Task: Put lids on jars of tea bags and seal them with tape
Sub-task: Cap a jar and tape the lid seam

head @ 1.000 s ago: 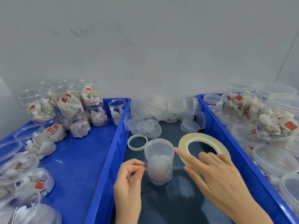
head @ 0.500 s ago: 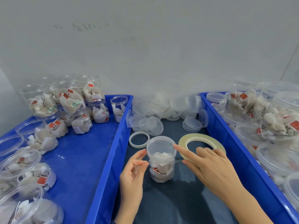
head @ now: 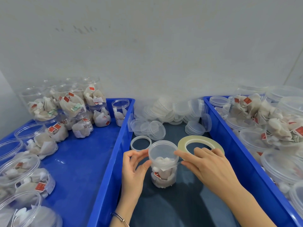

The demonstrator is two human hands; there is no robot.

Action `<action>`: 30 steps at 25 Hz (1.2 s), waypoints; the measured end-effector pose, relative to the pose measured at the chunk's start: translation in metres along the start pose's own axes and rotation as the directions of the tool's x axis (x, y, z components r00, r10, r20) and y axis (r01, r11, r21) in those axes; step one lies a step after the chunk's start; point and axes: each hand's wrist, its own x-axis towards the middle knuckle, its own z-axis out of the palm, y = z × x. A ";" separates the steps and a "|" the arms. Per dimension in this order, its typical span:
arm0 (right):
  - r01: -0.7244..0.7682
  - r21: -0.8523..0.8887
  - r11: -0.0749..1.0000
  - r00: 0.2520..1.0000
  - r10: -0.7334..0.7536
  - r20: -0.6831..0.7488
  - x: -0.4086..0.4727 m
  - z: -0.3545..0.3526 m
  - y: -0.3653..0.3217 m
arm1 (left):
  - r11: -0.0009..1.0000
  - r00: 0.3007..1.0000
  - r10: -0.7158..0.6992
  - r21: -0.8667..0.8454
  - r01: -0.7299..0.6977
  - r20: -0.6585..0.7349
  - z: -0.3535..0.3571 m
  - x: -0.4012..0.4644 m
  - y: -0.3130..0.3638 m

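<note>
The lidded jar of tea bags (head: 164,167) stands upright on the dark mat between the two blue trays, and every place here is told from it. It looks light, thin-walled and slick, so it would likely tip or spin under a sideways pull; the ribbed lid rim seems the safest hold. At its left, the left hand (head: 132,171) pinches the lid edge between thumb and forefinger. At its right, the right hand (head: 208,167) reaches in palm-down, fingertips at the rim, holding a strip of clear tape (barely visible). Just behind-right lies the tape roll (head: 200,144); behind-left, a spent white tape core (head: 141,143); farther back, loose clear lids (head: 172,112).
</note>
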 end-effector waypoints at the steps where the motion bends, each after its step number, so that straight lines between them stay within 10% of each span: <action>1: -0.004 0.003 1.000 1.000 0.004 0.009 0.001 0.000 0.000 | 1.000 1.000 -0.011 0.015 0.011 0.014 -0.001 0.005 0.000; 14: -0.045 0.079 0.996 0.997 0.040 0.069 0.002 -0.004 -0.006 | 0.998 0.997 -0.056 -0.033 0.054 -0.058 0.012 -0.022 0.001; 17: -0.051 0.065 0.997 0.996 0.046 0.070 0.003 -0.007 -0.005 | 0.975 0.993 0.040 0.212 -0.064 0.114 0.042 -0.049 0.000; 19: -0.077 0.070 0.995 0.988 0.066 0.143 0.002 -0.007 -0.009 | 0.932 1.000 -0.013 0.361 0.017 -0.014 0.063 -0.044 0.003; 30: -0.326 0.015 0.945 0.898 0.304 0.319 -0.021 -0.014 0.029 | 0.965 0.984 -0.175 0.191 0.178 -0.029 0.005 0.002 0.001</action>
